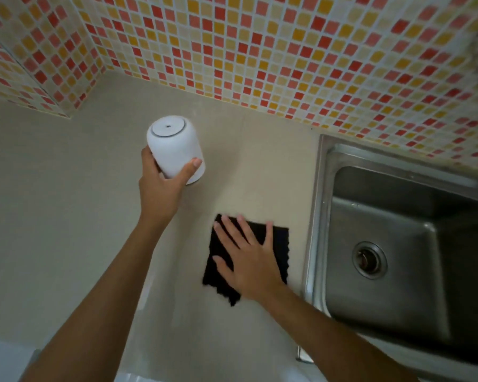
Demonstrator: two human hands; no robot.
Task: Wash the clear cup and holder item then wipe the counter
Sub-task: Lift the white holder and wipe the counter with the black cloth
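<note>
A wall of small mosaic tiles (273,51) in red, pink, orange and cream fills the top of the view and turns a corner at the left; below it spreads the beige counter (53,216), which runs from the wall down to the near edge; set into the counter on the right is a stainless steel sink (398,257) with a round drain (369,260) in its floor, its rim lying just beside the cloth; on the counter between the sink and the middle lies a black cloth (279,244), roughly square with jagged edges, flat against the surface; the right hand (249,260) lies on top of it with the fingers straight and spread, palm down, pressing the cloth to the counter, so the hand is wide and grips nothing; further back and to the left, near the wall corner, is the white holder (174,147), a rounded cylinder turned upside down so that its base with a ringed circle faces up and it tilts a little toward the camera; its lower rim is at or just above the counter, and which of the two cannot be told; the left hand (160,188) grips it from the near side, thumb curled round the right of the body and fingers round the left.
</note>
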